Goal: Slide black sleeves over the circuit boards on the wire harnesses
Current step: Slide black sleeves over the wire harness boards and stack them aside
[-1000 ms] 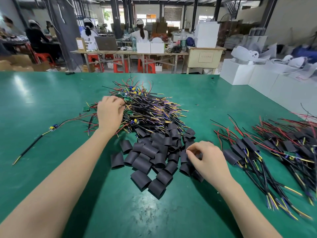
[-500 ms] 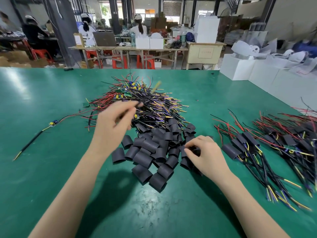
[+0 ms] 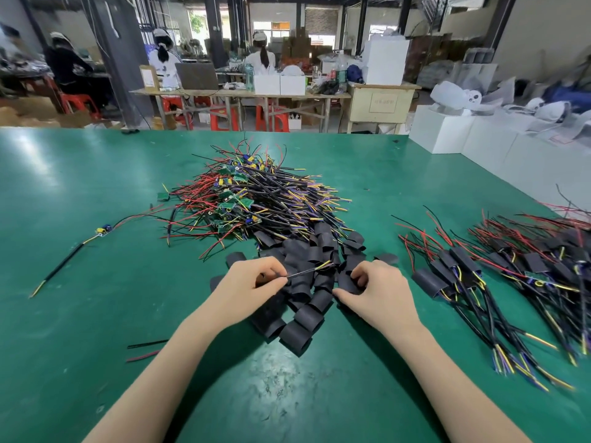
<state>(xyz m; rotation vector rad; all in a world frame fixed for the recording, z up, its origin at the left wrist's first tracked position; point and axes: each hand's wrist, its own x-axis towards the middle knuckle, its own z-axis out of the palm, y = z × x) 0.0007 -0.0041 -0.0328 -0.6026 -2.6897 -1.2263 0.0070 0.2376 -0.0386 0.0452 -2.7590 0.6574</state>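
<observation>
— While the left hand hovers over the near edge of the sleeve pile, what is it holding?

— Its grip is closed on a wire harness: thumb and fingers pinch the black cable, whose yellow-tipped end points right, toward the other hand. Two loose leads, one black and one red, lie on the green surface beside the left forearm; whether they belong to that harness I cannot tell.

— And the right hand?

— Its fingers curl round a black sleeve at the right edge of the pile of black sleeves. That grip is clamped on the sleeve, with the thumb stretched low along the surface.

— Is the cable tip inside the sleeve?

— No, it ends just beside the sleeve, slightly above it.

— Where are the boards?

— Small green circuit boards show in the tangled heap of bare harnesses behind the sleeves, in the middle of the surface. To the right lies a spread of sleeved harnesses, each with a black sleeve over its middle. One single harness lies well apart at the left, its small board at the far end.

— Anything further back?

— White boxes stand at the far right edge, and people sit at workbenches beyond.
</observation>
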